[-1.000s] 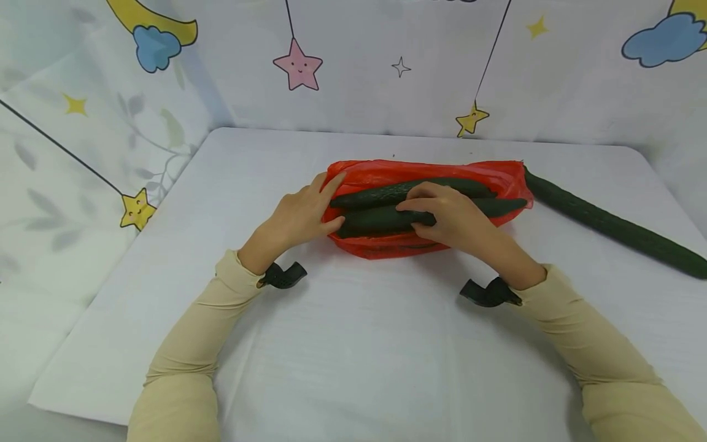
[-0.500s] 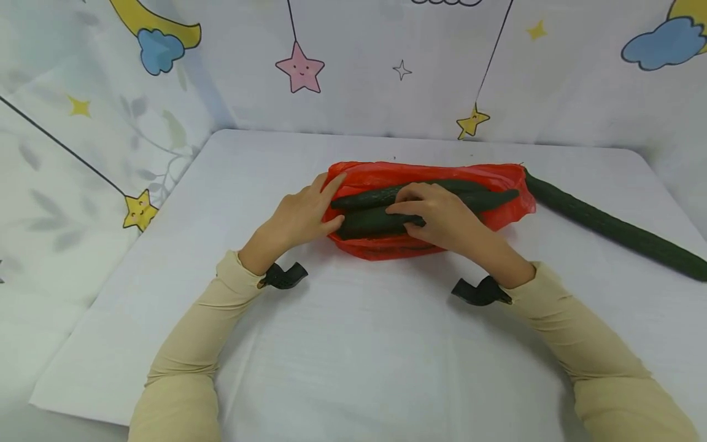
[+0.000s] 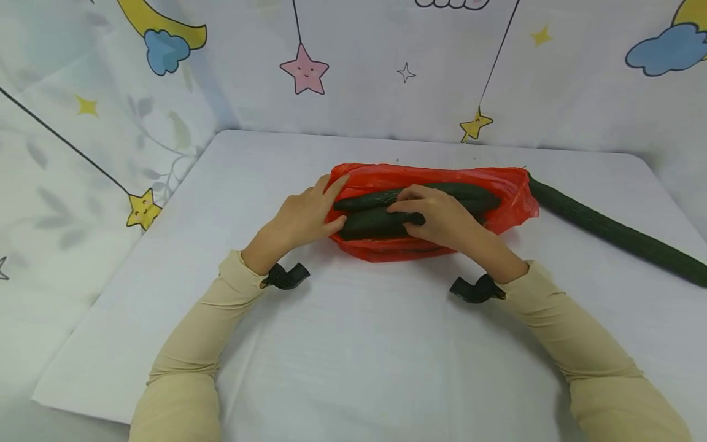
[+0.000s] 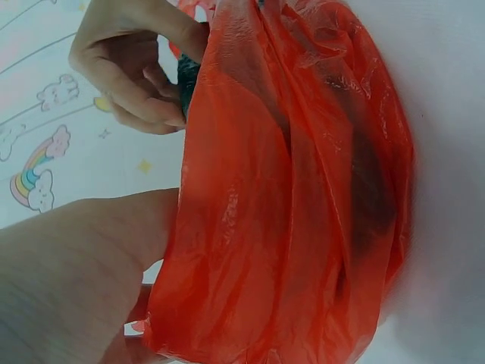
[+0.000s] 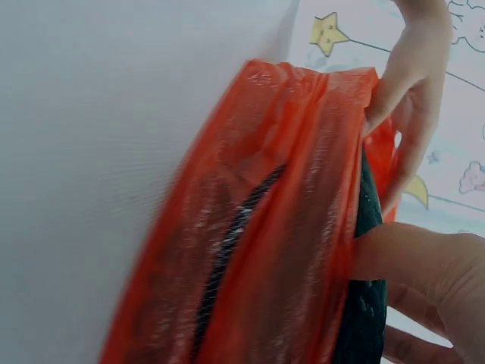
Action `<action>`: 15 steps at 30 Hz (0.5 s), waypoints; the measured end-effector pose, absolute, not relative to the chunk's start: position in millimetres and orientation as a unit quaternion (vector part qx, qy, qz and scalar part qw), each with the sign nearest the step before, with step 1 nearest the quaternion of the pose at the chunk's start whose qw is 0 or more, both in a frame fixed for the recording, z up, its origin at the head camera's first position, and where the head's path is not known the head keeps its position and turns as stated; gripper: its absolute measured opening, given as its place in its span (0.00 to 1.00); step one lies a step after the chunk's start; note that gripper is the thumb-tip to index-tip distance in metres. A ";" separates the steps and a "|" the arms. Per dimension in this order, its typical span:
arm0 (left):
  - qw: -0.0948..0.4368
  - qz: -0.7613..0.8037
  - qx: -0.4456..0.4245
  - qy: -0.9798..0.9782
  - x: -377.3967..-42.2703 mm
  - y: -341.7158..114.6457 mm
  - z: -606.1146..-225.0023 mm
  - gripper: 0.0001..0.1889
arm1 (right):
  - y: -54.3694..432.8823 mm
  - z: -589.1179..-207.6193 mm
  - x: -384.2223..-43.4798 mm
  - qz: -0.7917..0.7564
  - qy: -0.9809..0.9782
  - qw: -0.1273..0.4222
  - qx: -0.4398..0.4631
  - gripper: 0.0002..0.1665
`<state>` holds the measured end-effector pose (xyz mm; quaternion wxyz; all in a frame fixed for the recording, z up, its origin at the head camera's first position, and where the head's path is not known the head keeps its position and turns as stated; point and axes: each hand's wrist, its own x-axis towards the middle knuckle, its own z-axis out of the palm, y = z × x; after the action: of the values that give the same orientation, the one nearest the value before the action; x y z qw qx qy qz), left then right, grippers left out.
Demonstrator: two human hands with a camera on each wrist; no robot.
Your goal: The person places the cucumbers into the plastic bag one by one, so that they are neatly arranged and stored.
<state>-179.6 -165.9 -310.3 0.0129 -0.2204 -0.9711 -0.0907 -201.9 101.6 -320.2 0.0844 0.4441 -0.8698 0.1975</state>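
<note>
In the head view, a red plastic bag [image 3: 381, 250] lies lengthwise on the white table, its long opening facing up. Several dark green cucumbers [image 3: 371, 224] lie side by side in it. My right hand [image 3: 442, 215] grips the front cucumber near its middle, thumb on the near side and fingers curled over. At the bag's left end, my left hand [image 3: 298, 218] has its thumb and fingers spread inside the opening, touching the rim. The left wrist view mostly shows the bag's crinkled side [image 4: 250, 205]. In the right wrist view, a dark cucumber shows through the thin plastic [image 5: 227, 250].
Another long cucumber [image 3: 618, 230] lies slanting on the table, right of the bag, its upper end next to the bag's right edge. A white backdrop [image 3: 370, 37] with printed stars and clouds hangs behind the table. Each wrist wears a black camera mount [image 3: 286, 277].
My right hand has shifted left with the front cucumber. That cucumber's right end has gone from over the bag's right side down inside it. My left hand has stayed at the left end.
</note>
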 end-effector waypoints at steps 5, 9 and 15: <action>0.014 -0.091 -0.220 -0.971 -179.9 -166.6 -312.5 0.37 | 103.1 -326.2 -205.2 0.216 -0.871 0.071 0.436 0.21; 0.016 -0.090 -0.223 -0.971 -180.8 -166.3 -313.3 0.37 | 105.0 -328.6 -207.7 0.215 -0.877 0.063 0.426 0.21; 0.020 -0.086 -0.222 -0.971 -180.9 -166.3 -312.4 0.38 | 104.9 -330.1 -211.1 0.212 -0.883 0.045 0.416 0.21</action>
<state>-180.9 -166.3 -312.4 0.0200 -0.2223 -0.9709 -0.0863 -211.1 104.9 -330.1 0.0454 0.4158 -0.8832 0.2120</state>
